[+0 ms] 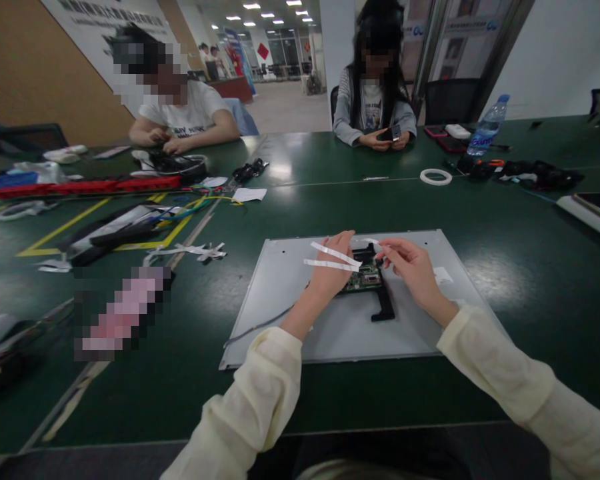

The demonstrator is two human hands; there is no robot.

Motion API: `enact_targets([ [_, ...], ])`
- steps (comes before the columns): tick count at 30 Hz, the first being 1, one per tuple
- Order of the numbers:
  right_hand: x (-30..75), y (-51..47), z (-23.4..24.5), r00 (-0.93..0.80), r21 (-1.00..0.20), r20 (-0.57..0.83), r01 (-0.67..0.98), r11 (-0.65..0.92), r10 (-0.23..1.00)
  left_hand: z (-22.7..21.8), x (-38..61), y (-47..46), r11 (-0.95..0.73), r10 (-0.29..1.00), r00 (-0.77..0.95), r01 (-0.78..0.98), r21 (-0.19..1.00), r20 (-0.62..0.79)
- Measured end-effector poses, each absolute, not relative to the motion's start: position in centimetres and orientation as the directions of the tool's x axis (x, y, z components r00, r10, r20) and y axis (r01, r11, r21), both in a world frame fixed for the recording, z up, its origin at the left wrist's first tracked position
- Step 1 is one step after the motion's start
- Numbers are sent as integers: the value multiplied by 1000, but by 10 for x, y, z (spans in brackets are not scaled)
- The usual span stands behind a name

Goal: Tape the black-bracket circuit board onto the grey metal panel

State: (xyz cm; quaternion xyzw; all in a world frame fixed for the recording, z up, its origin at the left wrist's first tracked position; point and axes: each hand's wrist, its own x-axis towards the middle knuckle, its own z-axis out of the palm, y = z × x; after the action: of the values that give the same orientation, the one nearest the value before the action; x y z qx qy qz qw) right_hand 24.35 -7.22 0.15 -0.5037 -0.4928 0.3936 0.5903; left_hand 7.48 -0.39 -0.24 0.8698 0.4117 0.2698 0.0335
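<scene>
head view, one entry.

- panel point(290, 300): grey sheet, flat on the green worktop point(505, 280), close before the person.
- board point(363, 280): small green circuit board near the panel's middle, a black bracket point(383, 308) running down from it. it lies between the two hands, partly hidden by the left.
- left hand point(333, 267): curled, fingers closed on two white strips point(330, 257) that stick out leftward, free ends in the air over the panel.
- right hand point(414, 267): thumb and forefinger pinched together just beside the board, seemingly on a short strip point(371, 241); the grip itself is too small to make out.
- cable point(260, 327): thin grey lead trailing off the panel's left edge onto the worktop.
- elsewhere: tape roll point(435, 177) and bottle point(487, 127) well apart at far right; two co-workers seated across, busy with their own things.

risks, as judged:
- the loose strips could fold over and stick to each other or to the left fingers, being held at one end only.
- a sleeve or wrist could drag over the board and shift it, both forearms lying low across the panel.
- a strip laid crooked could cover a connector.
- a pull on the cable could drag the panel askew.
</scene>
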Motion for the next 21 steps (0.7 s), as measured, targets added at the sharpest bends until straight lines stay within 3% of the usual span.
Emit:
enact_targets([
  [9, 246, -69, -4, 195, -995, 81, 64, 70, 977, -4, 75, -4, -667, 724, 519, 696, 267, 455],
  [21, 244, -65, -5, 226, -982, 188, 15, 190, 956, -8, 76, -2, -665, 721, 531, 711, 229, 446],
])
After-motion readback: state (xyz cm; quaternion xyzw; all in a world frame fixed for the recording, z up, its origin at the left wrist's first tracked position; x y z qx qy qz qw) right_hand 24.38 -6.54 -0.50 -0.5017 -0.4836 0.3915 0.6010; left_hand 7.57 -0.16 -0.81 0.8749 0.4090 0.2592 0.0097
